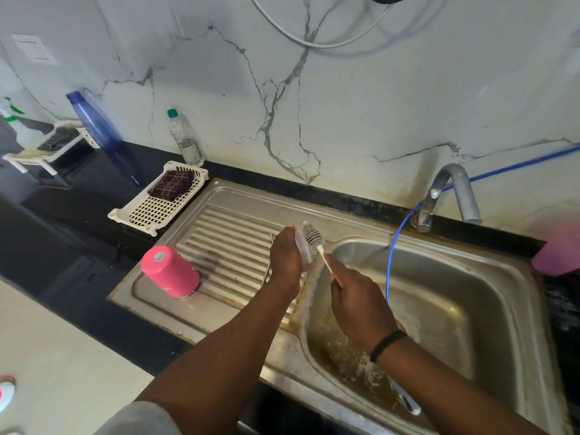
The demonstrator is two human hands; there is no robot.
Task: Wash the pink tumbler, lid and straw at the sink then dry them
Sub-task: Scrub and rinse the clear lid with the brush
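Note:
The pink tumbler (171, 271) stands upside down on the ribbed drainboard (226, 243), left of my hands. My left hand (287, 257) grips the clear lid (303, 251) edge-on above the drainboard's right end. My right hand (357, 296) holds the white handle of a bottle brush (313, 236), its bristled head against the lid. A thin metal straw (268, 271) lies on the drainboard, partly hidden behind my left wrist.
The steel sink basin (439, 296) holds murky water. A tap (448, 196) and a blue hose (390, 262) stand at its back. A white basket with a dark cloth (171, 186), a clear bottle (185, 138) and a blue bottle (95, 120) sit left. A pink object (558, 255) is at the right edge.

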